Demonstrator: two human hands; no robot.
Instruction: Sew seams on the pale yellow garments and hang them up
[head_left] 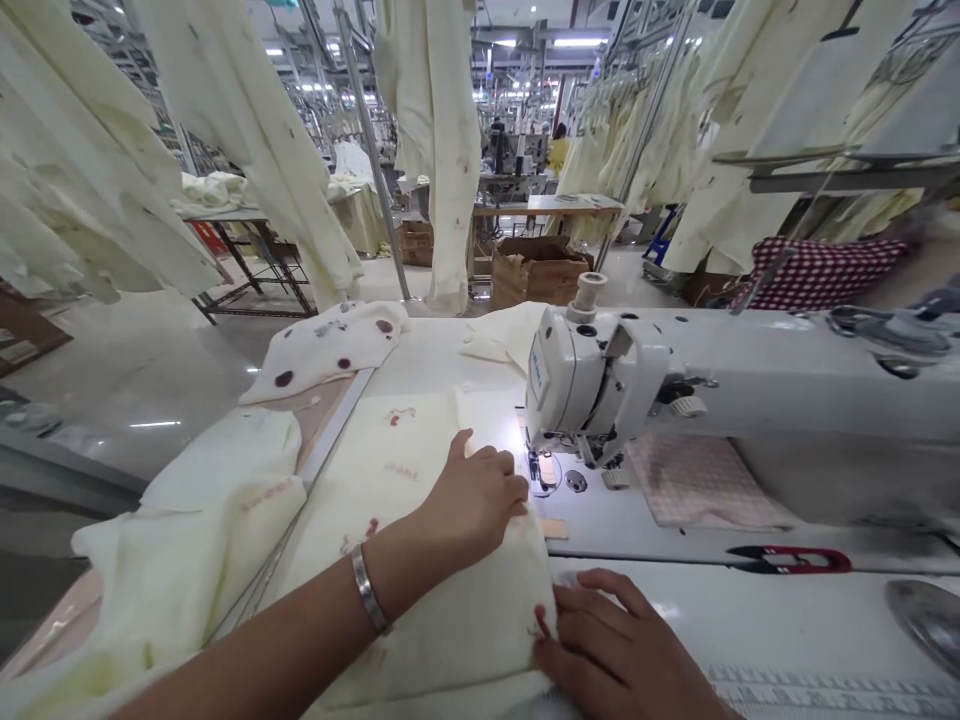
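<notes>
Pale yellow printed fabric (427,590) lies flat on the sewing table left of the needle. On its right edge rests my left hand (476,500), a metal bracelet on the wrist; most fingers are curled down on the cloth and one sticks out. Nearer to me, my right hand (626,645) holds the same edge between thumb and fingers, beside a small red print. The white sewing machine (574,385) stands to the right, its lamp lit. Its presser foot (538,468) is just right of my left hand, apart from the fabric edge.
Red-handled thread snips (795,560) and a pink checked cloth (705,485) lie right of the needle. More pale fabric (202,540) is heaped at left, with a dark-spotted piece (330,350) behind. Garments (431,140) hang ahead; a cardboard box (536,270) stands beyond the table.
</notes>
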